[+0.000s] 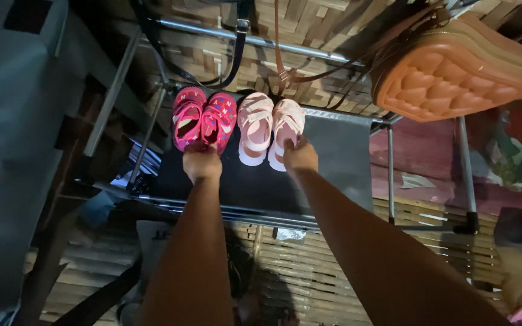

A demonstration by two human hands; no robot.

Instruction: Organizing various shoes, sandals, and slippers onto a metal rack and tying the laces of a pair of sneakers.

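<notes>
**Head view: two hands at two pairs of small shoes on a dark shelf**

Head camera pictures are taken from above, and both bare arms are seen reaching up from the lower edge of the frame to the middle. The left hand is closed around the heel end of the pink-red shoes, which are placed side by side just left of the centre. The fingers are curled under, so the exact grip is hidden. The right hand is pressed against the heel of the right shoe of the pale pink sandals; its fingers seem to be pinching the sole edge, but this cannot be told for sure. Both pairs are set on a dark shelf of a metal rack, with the toes pointing to the top of the frame. The two pairs stand just beside each other. An orange quilted bag is hung at the upper right, with its brown strap running over a metal bar. A woven bamboo floor is seen below.
</notes>
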